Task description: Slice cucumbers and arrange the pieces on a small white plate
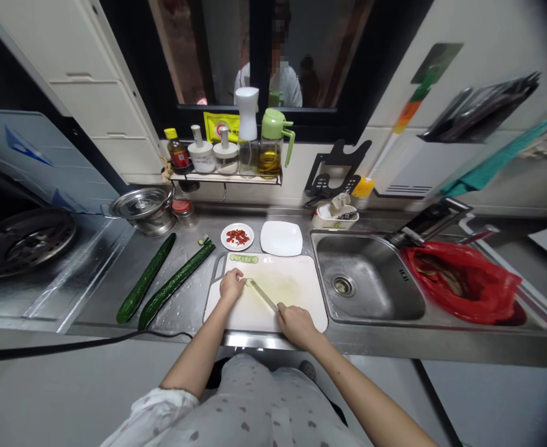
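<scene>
My right hand (pixel 296 324) is closed around the handle of a kitchen knife (pixel 266 297), whose blade slants up and left over the white cutting board (pixel 296 273). The blade's tip is at a small pale cucumber slice (pixel 249 282). From the left, the fingertips of my left hand (pixel 232 287) pinch at the edge of that slice, with the fingers curled. A row of overlapping cucumber slices (pixel 244 259) lies along the board's top left edge. Two cucumbers rest on the steel counter to the left, a whole-looking one (pixel 147 279) and one with its end cut off (pixel 177 285).
Behind the board stand a small dish of chopped red pieces (pixel 226 242) and a white square plate (pixel 281 238). The sink (pixel 370 279) and a red plastic bag (pixel 464 285) are on the right. A lidded steel pot (pixel 147 214) and a red-lidded jar (pixel 184 213) stand back left.
</scene>
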Action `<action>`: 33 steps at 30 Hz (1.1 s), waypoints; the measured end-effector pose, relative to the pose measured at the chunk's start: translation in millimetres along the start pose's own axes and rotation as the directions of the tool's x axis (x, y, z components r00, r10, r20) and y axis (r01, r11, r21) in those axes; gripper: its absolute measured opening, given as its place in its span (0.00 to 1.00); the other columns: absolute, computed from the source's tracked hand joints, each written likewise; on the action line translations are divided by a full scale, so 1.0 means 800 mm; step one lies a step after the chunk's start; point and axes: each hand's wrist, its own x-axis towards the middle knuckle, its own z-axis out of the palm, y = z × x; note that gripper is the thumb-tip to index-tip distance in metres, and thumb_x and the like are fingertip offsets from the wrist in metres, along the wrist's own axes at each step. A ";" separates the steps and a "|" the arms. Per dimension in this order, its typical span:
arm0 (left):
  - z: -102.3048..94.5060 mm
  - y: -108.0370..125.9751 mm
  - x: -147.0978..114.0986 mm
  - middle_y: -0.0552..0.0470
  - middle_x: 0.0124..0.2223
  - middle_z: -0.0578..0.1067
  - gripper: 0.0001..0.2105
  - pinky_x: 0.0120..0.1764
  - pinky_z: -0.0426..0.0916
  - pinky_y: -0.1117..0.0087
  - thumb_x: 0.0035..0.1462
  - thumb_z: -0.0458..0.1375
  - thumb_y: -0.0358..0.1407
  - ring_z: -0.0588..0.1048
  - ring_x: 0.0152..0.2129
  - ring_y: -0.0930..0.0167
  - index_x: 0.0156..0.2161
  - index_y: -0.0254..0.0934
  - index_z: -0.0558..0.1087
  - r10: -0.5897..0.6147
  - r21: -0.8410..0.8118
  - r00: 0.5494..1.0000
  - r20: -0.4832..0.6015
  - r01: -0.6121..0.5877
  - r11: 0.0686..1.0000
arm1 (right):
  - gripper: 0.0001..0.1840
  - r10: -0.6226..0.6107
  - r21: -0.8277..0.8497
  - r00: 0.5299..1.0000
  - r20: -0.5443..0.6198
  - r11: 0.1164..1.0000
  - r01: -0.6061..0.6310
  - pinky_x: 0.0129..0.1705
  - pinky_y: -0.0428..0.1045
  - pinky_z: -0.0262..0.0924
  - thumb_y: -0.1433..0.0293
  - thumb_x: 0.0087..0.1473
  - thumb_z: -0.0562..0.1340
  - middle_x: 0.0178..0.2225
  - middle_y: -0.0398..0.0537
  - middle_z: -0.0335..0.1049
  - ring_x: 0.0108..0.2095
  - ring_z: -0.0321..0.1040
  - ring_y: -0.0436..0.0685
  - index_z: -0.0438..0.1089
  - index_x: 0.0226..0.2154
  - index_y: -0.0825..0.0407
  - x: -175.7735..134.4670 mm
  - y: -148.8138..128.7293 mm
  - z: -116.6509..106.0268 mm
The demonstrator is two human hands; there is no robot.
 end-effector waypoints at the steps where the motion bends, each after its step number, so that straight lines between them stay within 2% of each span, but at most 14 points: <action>1: 0.000 0.000 0.000 0.53 0.36 0.74 0.07 0.34 0.60 0.74 0.52 0.61 0.35 0.72 0.32 0.72 0.37 0.40 0.72 -0.003 0.000 1.000 0.003 0.003 1.000 | 0.17 -0.002 -0.003 1.000 0.001 1.000 0.002 0.41 0.50 0.56 0.66 0.63 0.45 0.39 0.58 0.73 0.42 0.70 0.61 0.65 0.45 0.54 0.000 0.000 0.000; 8: 0.000 0.000 0.001 0.53 0.36 0.74 0.07 0.34 0.61 0.74 0.51 0.61 0.36 0.72 0.33 0.72 0.38 0.40 0.72 -0.019 0.001 1.000 0.011 0.019 1.000 | 0.17 -0.017 -0.021 1.000 0.005 1.000 0.017 0.41 0.51 0.57 0.67 0.63 0.46 0.39 0.59 0.73 0.42 0.71 0.61 0.65 0.45 0.55 0.004 0.002 -0.002; 18: -0.003 0.002 0.003 0.53 0.36 0.75 0.07 0.33 0.60 0.74 0.50 0.62 0.37 0.72 0.33 0.71 0.36 0.41 0.72 -0.035 0.005 0.999 0.029 0.035 0.999 | 0.18 -0.037 -0.017 0.997 0.063 0.999 0.038 0.41 0.51 0.59 0.80 0.54 0.49 0.38 0.62 0.73 0.43 0.71 0.62 0.63 0.47 0.59 0.007 -0.011 -0.002; 33: -0.005 0.004 0.008 0.54 0.33 0.75 0.09 0.31 0.60 0.74 0.48 0.64 0.39 0.73 0.30 0.71 0.34 0.41 0.71 -0.075 -0.018 0.996 0.052 0.076 0.997 | 0.19 -0.037 0.013 0.996 0.080 0.999 0.037 0.41 0.52 0.62 0.79 0.54 0.49 0.40 0.63 0.73 0.44 0.71 0.62 0.64 0.48 0.60 0.024 -0.021 -0.015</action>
